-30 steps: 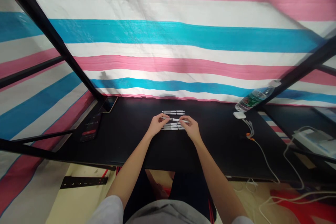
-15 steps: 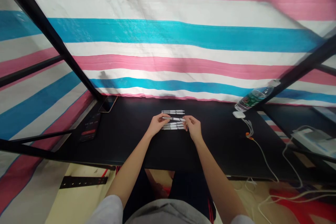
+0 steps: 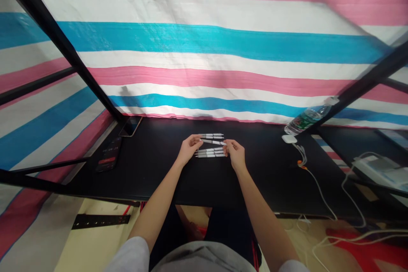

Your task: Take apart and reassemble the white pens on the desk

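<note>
Between my two hands is a white and grey pen [image 3: 213,142], slightly tilted, its right end lower in view. My left hand [image 3: 188,149] pinches its left end with thumb and forefinger. At its right end, the fingers of my right hand [image 3: 234,153] are closed on it. Just beyond lies a pair of similar pens [image 3: 213,136], side by side on the black table [image 3: 153,170]. Nearer to me, several more pens [image 3: 210,153] lie in parallel, their right ends by my right fingertips.
A clear water bottle [image 3: 306,120] leans at the back right, with a white charger [image 3: 289,139] and cables [image 3: 302,157] beside it. Two phones, one dark with a lit screen [image 3: 109,155] and one at the back [image 3: 131,126], lie left. Black frame bars [image 3: 79,61] flank the table.
My left hand has shifted slightly away from me, raising the pen's left end in view towards the far pair. The right hand has barely moved. The other pens lie as before.
</note>
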Motion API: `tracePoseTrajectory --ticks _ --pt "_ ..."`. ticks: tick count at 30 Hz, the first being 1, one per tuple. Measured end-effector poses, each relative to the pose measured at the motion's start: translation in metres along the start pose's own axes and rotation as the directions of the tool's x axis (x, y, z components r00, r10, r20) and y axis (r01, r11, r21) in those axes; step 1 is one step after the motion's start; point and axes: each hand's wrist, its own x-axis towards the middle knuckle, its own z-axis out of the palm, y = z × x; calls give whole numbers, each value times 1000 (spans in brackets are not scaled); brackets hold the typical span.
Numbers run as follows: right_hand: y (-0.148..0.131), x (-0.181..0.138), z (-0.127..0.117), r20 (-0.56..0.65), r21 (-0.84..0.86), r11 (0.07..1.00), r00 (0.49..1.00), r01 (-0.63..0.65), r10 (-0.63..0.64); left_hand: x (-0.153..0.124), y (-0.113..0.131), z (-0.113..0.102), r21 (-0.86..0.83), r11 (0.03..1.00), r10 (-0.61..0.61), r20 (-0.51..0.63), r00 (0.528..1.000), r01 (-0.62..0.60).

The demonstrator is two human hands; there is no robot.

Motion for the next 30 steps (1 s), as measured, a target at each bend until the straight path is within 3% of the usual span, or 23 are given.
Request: tracePoseTrajectory --ticks 5,8,14,19,23,30 --pt "-1 0 0 10 -12 1000 1000 -6 6 -1 0 0 69 997 -43 -19 999 44" --pt "-1 0 0 9 -7 1000 1000 -9 9 -1 2 0 21 1000 -6 -1 1000 6" --pt "1 1 0 4 14 1000 1000 -22 22 -1 5 1 76 996 -51 -63 997 56" --pt "3 2 -1 -10 -1 1000 1000 -4 4 -1 5 1 13 1000 1 -25 1000 0" --pt "0 0 -1 6 -6 1000 1000 -3 3 -1 2 -1 71 996 -54 -61 997 59" --pt "-2 -1 1 -2 -25 1000 1000 5 -5 0 0 -1 23 999 -24 11 1000 24"
